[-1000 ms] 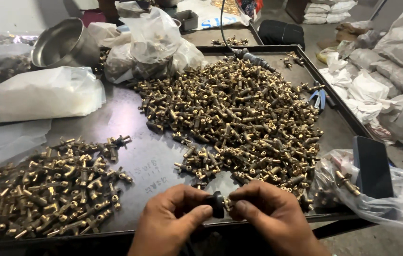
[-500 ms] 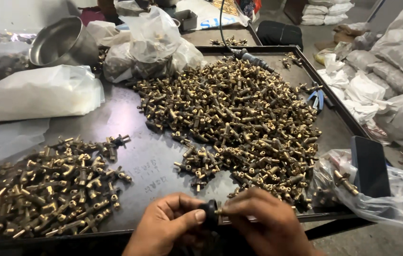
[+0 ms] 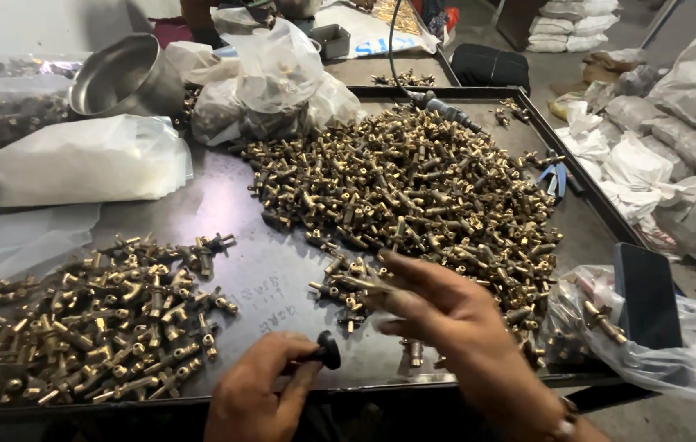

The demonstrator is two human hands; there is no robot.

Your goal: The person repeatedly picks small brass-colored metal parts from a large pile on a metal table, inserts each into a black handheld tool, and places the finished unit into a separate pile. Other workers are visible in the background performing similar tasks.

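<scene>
Left hand (image 3: 262,393) pinches the black knob (image 3: 327,350) low over the desk (image 3: 274,278) – right hand (image 3: 438,307), fingers spread, should pluck just one brass fitting (image 3: 348,282) off the pile edge.

left hand (image 3: 259,391) low, fingers (image 3: 309,370) pinched shut | right hand (image 3: 446,307) reaching forward, fingers (image 3: 401,266) extended (loosely spread)
</scene>
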